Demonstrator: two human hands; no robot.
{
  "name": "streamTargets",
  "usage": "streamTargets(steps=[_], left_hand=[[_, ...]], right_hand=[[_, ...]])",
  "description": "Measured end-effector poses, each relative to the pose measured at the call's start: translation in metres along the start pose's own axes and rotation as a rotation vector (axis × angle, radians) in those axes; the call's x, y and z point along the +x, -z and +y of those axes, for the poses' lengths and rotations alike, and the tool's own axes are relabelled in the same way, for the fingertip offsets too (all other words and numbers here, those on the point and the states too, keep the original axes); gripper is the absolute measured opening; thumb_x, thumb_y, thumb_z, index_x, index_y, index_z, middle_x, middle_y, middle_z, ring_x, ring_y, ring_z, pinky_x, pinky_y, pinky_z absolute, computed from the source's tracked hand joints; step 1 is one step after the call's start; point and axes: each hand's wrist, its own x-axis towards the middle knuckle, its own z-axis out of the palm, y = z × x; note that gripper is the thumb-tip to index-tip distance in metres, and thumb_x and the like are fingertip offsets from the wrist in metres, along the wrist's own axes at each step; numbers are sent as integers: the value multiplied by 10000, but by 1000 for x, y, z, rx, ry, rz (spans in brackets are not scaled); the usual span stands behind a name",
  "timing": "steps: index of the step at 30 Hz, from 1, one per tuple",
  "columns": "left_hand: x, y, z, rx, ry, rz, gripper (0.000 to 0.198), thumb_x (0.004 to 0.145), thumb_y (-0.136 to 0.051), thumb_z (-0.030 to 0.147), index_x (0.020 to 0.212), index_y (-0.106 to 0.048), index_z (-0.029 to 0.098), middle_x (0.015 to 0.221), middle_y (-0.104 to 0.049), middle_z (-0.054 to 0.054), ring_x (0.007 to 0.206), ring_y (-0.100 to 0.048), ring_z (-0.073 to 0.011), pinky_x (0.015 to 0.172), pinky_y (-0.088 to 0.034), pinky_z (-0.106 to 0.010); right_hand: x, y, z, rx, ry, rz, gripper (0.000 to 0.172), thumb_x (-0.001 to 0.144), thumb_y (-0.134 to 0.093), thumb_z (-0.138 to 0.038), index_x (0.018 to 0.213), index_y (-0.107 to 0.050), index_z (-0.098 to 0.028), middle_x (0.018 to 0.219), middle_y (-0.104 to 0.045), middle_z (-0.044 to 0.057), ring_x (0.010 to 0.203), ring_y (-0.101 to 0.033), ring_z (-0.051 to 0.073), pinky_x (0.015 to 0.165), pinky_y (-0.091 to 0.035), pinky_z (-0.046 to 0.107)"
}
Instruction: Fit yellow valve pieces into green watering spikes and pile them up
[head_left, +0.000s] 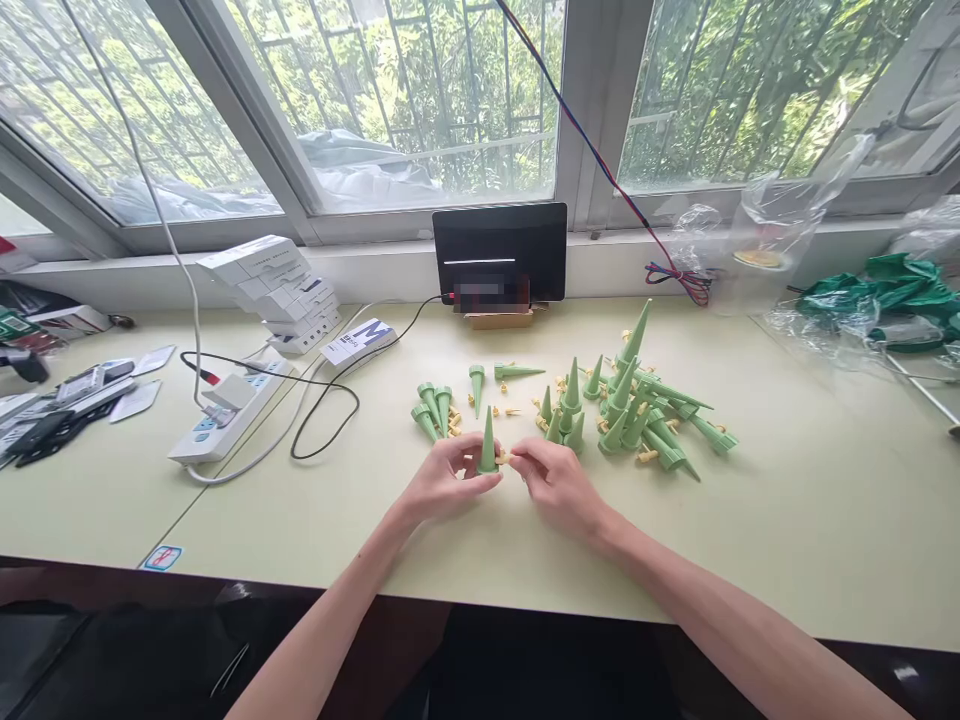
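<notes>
My left hand (450, 478) is closed around the base of a green plastic plant watering spike (488, 445), which points upward. Against the spike's right side, my right hand (556, 482) pinches a small yellow plastic valve (504, 457). Fingers partly hide the valve and the spike's base. Beyond my left hand lie several green spikes (427, 405), with one more spike (477, 388) and a sideways spike (519, 371) farther back. A few loose yellow valves (512, 412) lie between the groups. Past my right hand is a pile of green spikes (630, 420), many with yellow valves.
A tablet (501, 250) leans by the window. At left are a power strip (229, 412) with cables, a stack of white boxes (274, 290) and a blue-white box (360, 342). Clear plastic bags (772, 240) and a green bundle (889, 300) sit at right.
</notes>
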Motion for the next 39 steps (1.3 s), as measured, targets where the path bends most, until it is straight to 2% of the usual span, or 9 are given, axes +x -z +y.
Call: streamTargets(steps=[9,18,20,25,28,34,39], left_hand=[[-1,1,0,27,-15,-44,245,792,-706,280,995,-671,147,925,-660,-64,784,-589,-159,641,-454,-253],[-1,1,1,11,-17,-53,237,788,-709,268,987,-677,144,925,-666,-73,798,-601,-178,644,-465,-271],[-1,1,1,3,-13,-31,241,781,-716,271,982,-681,143,924,-670,-74,790,-602,-176,639,-468,-270],[0,1,1,-27,5,12,272,770,-735,285,994,-687,138,940,-684,-84,829,-623,-193,655,-488,-273],[0,1,1,-39,14,9,265,767,-740,274,992,-691,142,948,-690,-80,840,-629,-192,665,-489,-269],[1,2,-1,-58,11,-3,267,758,-754,272,979,-692,136,920,-689,-77,839,-633,-197,670,-489,-274],[0,2,-1,-56,9,-4,268,754,-761,271,975,-694,134,912,-694,-80,802,-629,-187,651,-481,-273]], right_hand=[[0,0,0,-40,4,-30,333,979,-411,-228,649,-396,-193,602,-401,-32,562,-354,115,549,-283,256],[0,0,-3,-45,-29,-47,361,996,-385,-277,655,-465,-188,578,-445,-27,539,-390,116,542,-308,259],[0,0,-4,-28,-44,-31,336,992,-407,-296,691,-508,-185,598,-471,-22,541,-401,117,536,-321,258],[1,1,-6,8,-26,5,131,944,-516,-292,905,-586,-188,800,-620,22,593,-486,128,550,-386,255],[0,1,-4,6,-6,8,106,939,-520,-269,899,-578,-190,812,-628,25,596,-489,128,562,-393,259],[0,0,-3,-14,-1,11,129,939,-511,-251,845,-571,-186,710,-573,0,571,-439,123,558,-364,259],[0,0,-4,1,-1,11,139,939,-510,-256,830,-566,-190,703,-568,-1,588,-457,129,557,-357,256]])
